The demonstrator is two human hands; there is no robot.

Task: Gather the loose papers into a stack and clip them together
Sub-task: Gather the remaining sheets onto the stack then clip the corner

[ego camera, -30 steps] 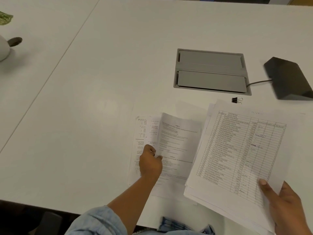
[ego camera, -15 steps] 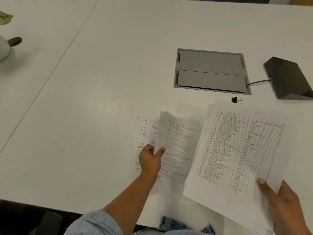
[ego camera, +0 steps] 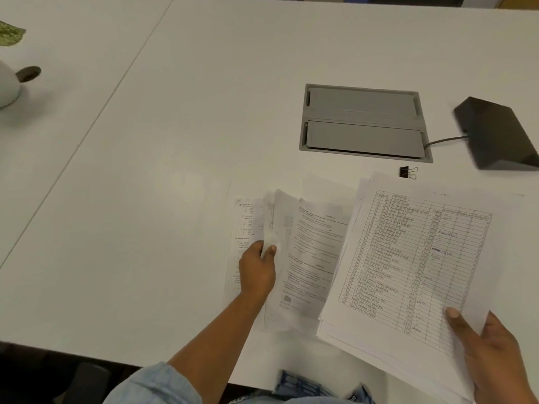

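The left hand (ego camera: 258, 272), at lower centre of the frame, grips the left edge of a small bundle of printed text sheets (ego camera: 312, 258). The fingers (ego camera: 271, 249) pinch that edge, which curls upward off the surface (ego camera: 175, 170). Under the hand, one further printed sheet (ego camera: 243, 225) lies flat on the surface, partly covered by the bundle.

The right hand (ego camera: 493, 354), at lower right, holds a thicker stack of papers (ego camera: 408, 258) by its lower right corner. The thumb rests on top and the remaining fingers are hidden beneath the stack. The top page carries a ruled table with numbered rows. The left edge of the stack overlaps the right side of the text sheets.

A black binder clip (ego camera: 407, 172) lies on the surface just above the stack's upper edge, apart from both hands. Above the clip, a grey cable hatch (ego camera: 363, 122) is set into the surface. A black wedge-shaped device (ego camera: 495, 132) sits to the right of the hatch, joined to it by a cable (ego camera: 446, 139). A white pot (ego camera: 7, 86) stands at the far left edge.
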